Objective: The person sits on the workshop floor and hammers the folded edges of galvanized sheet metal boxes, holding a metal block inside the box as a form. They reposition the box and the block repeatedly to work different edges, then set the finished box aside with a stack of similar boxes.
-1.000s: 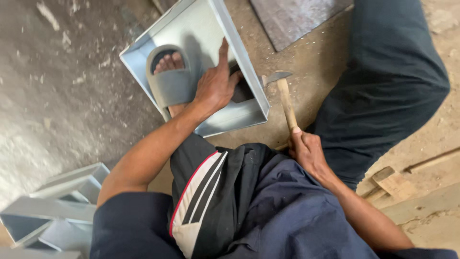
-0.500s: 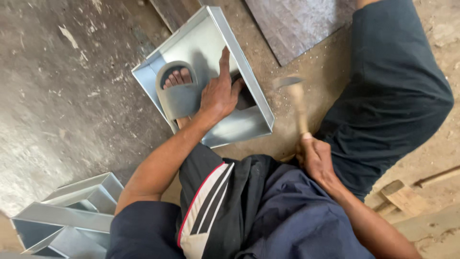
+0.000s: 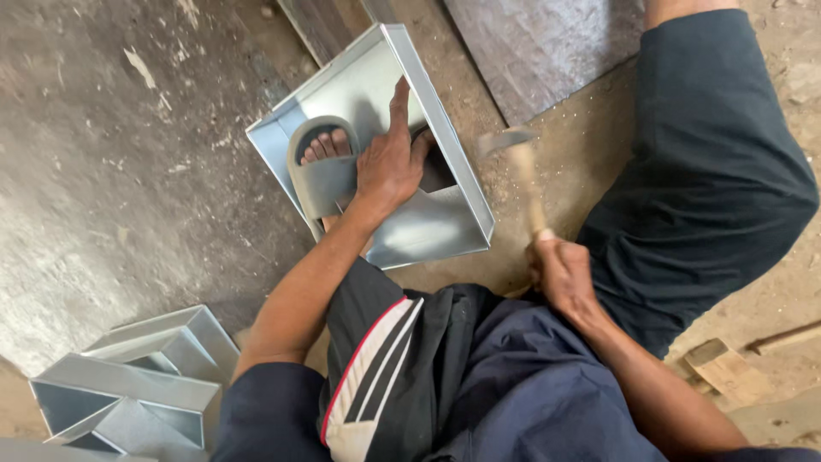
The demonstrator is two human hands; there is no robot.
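- My left hand [image 3: 389, 167] lies flat and spread inside the sheet-metal tray [image 3: 445, 137] at the upper centre of the frame, its forefinger up against the tray's right wall, grasping nothing.
- My right hand [image 3: 560, 272], right of centre, is clenched around the wooden handle of a hammer [image 3: 523, 175], whose blurred head stands just beside that wall.
- My foot in a grey sandal [image 3: 321, 175] rests in the tray, touching the left hand.
- More folded metal trays [image 3: 137, 385] are stacked at the lower left.
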